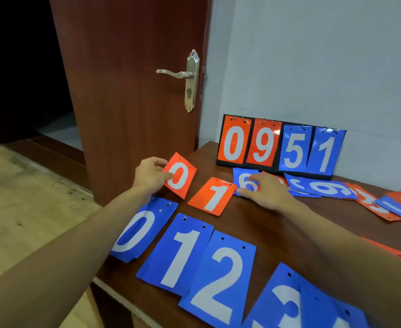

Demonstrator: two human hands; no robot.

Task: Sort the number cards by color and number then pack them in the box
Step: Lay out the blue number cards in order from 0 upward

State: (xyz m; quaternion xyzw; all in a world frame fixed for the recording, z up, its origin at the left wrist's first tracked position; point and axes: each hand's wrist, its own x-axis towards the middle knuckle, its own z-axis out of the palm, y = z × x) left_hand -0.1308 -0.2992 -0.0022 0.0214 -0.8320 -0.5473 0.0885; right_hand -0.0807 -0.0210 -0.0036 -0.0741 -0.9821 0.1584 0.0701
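Blue 0-3 row (183,254) is lying nearside of orange 1 card (212,196); left hand (148,176) pinching orange 0 card (181,177) (tilted) left of it, right hand (263,191) resting flat-fingered on blue 6 card (241,177).

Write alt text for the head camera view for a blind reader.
A person's left hand pinches a red 0 card over a table while the right hand rests on a blue 6 card. A red 1 card lies between them, blue cards 0 to 3 line the near edge, and a flip scoreboard behind reads 0951.
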